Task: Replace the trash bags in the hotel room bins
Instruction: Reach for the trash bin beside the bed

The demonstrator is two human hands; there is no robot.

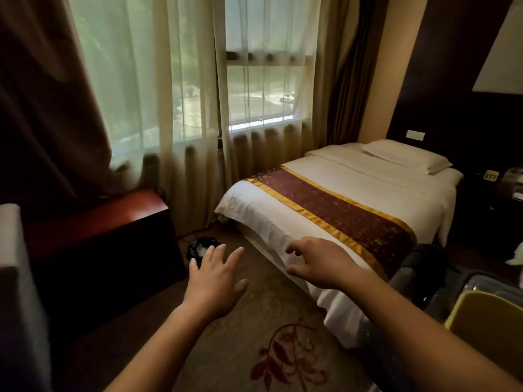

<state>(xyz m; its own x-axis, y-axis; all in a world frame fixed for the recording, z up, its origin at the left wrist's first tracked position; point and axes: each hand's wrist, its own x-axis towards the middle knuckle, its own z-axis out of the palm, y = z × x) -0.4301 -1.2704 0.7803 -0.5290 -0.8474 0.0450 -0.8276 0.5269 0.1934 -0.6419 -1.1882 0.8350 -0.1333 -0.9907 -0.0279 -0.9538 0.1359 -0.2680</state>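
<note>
Both hands are holding nothing: the left hand (215, 281) is spreading its fingers flat, and the right hand (319, 264) is curling its fingers a little. Just past the left hand, the small bin (201, 247) with a black bag (194, 251) is sitting on the carpet (254, 321) near its far edge, between the red cabinet (96, 222) and the bed's (339, 199) corner.

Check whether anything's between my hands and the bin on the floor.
Nothing visible. The bin sits on carpet between the wooden cabinet and the bed; the left hand and right hand reach toward it, both empty.
</note>
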